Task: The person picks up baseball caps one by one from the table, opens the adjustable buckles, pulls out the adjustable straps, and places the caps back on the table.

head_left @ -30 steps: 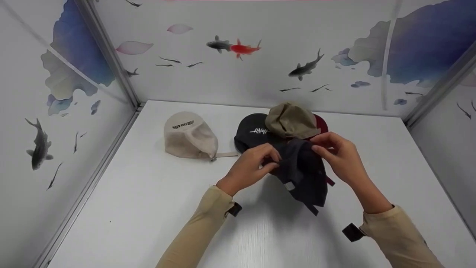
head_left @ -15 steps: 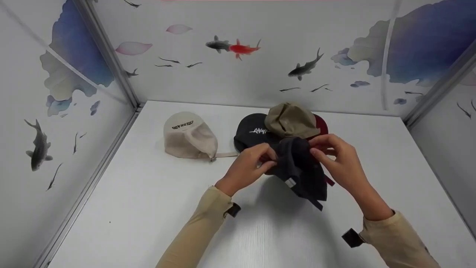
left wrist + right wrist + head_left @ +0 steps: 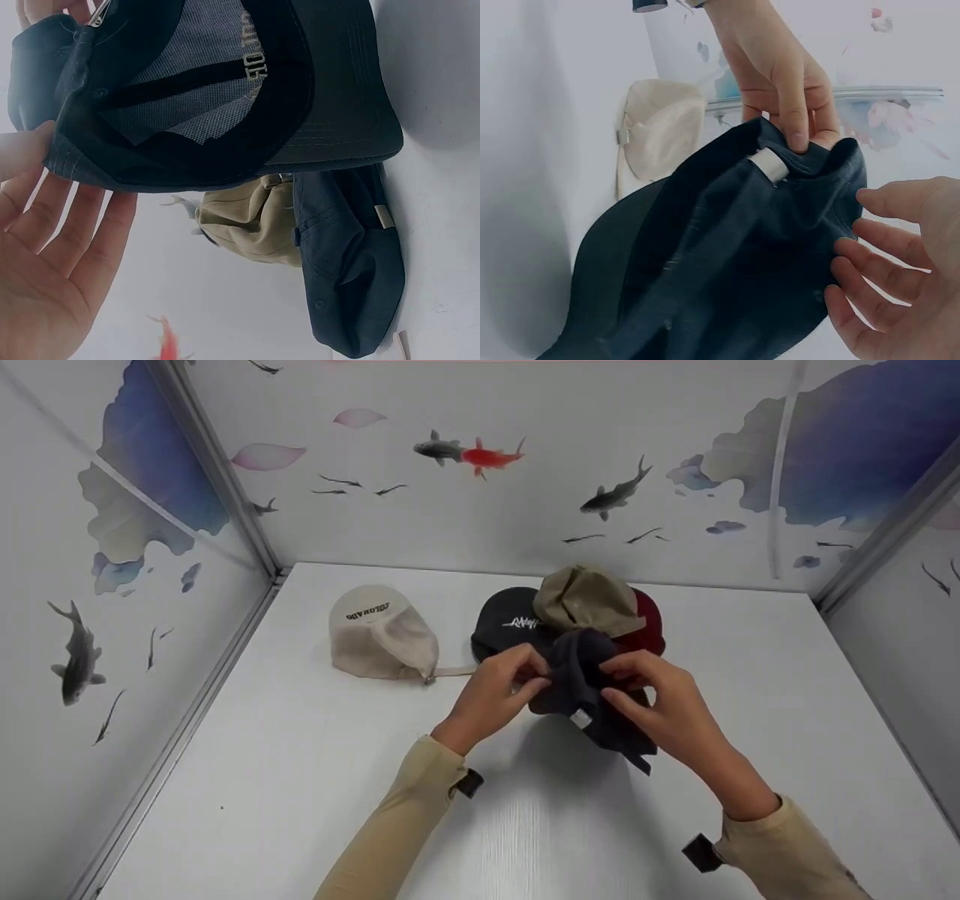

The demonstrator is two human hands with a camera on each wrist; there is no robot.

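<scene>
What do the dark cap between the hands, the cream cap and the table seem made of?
Dark cap: matte cloth, probably woven, bending in soft folds; fine mesh shows inside.
Cream cap: matte cloth, perhaps cotton, with a slumped, creased body.
Table: perhaps laminate, smooth and white with a faint sheen; its core is hidden.

The 2 forearms [image 3: 397,821] extend forward, angled inward. Left hand [image 3: 491,690]: thumb and fingers pinching. Right hand [image 3: 664,701]: facing the left, thumb and forefinger tips apart, fingers loosely bent.
</scene>
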